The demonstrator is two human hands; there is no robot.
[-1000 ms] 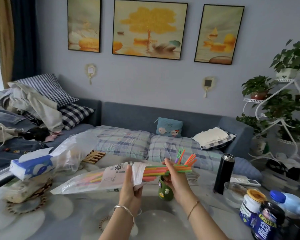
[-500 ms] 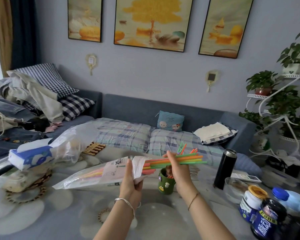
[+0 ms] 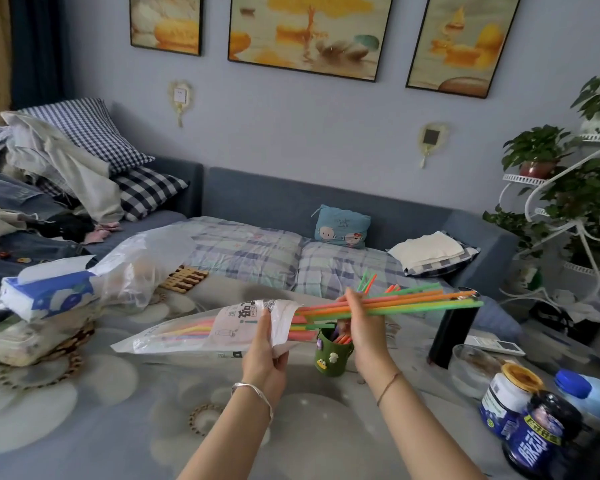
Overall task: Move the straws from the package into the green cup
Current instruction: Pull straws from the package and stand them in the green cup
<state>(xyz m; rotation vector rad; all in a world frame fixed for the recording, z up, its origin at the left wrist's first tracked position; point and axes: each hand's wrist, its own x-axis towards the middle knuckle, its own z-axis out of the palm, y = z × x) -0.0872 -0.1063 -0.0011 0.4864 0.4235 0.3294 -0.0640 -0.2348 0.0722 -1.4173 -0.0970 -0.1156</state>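
My left hand [image 3: 265,344] grips the clear plastic straw package [image 3: 201,329] near its open mouth and holds it level above the table. My right hand [image 3: 361,327] is closed on a bundle of orange and green straws [image 3: 416,299], drawn most of the way out to the right, their left ends still at the package mouth. More pink and yellow straws lie inside the package. The small green cup [image 3: 331,351] stands on the table below and between my hands, with several straws in it.
A black flask [image 3: 452,336] stands right of the cup. Jars and a blue-capped bottle [image 3: 520,410] crowd the table's right corner beside a glass bowl [image 3: 471,370]. A tissue pack [image 3: 45,292] and plastic bag [image 3: 142,268] lie at the left. A sofa is behind.
My right hand has pulled the bundle of straws farther to the right out of the package. My left hand keeps the package in about the same place.
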